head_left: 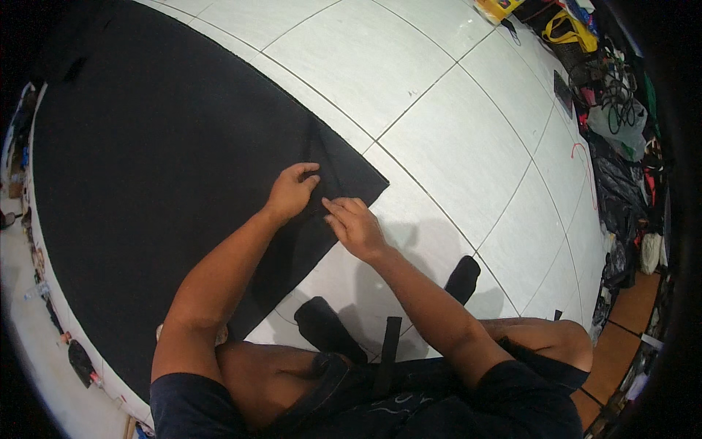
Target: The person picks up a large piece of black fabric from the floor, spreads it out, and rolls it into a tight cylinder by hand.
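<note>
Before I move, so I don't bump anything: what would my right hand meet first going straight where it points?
Probably your left hand, whose fingertips lie just ahead of the right hand; depth is unclear, so the black fabric beneath could come first.

Dark short-sleeved shirt (pixel 453 411) with a pale marking (pixel 398 407), dark shorts (pixel 545 364), black socks (pixel 325 329), bare hands (pixel 292 193)
</note>
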Available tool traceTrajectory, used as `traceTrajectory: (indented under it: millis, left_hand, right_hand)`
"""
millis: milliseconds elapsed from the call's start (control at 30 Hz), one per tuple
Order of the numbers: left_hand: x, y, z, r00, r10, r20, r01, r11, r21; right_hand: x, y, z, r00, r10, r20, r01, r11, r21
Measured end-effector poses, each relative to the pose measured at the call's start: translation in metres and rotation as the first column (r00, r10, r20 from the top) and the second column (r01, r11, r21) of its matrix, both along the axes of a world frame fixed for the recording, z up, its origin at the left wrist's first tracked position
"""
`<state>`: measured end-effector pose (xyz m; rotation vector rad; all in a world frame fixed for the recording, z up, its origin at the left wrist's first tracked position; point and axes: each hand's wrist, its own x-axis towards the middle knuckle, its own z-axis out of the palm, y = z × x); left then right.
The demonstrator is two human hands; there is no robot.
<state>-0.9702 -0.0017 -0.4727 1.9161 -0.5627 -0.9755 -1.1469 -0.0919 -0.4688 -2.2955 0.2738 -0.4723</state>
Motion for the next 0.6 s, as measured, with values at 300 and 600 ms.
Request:
traceTrajectory:
  millis: [300, 600]
  left_hand:
    - [-0.005, 0.003, 0.013, 1.000, 0.017, -0.027, -0.015, 0.997, 0.081]
    - [-0.001, 0.007, -0.018, 0.999, 0.037, 0.020, -0.035, 0.998, -0.055]
  right_hand:
    - [0.002, -0.014, -0.017, 0.963, -0.267, -0.042, 0.268, 0.925, 0.271]
    - [-0.010, -0.033, -0.019, 0.669, -0.734, -0.115, 0.743, 0.657, 0.126]
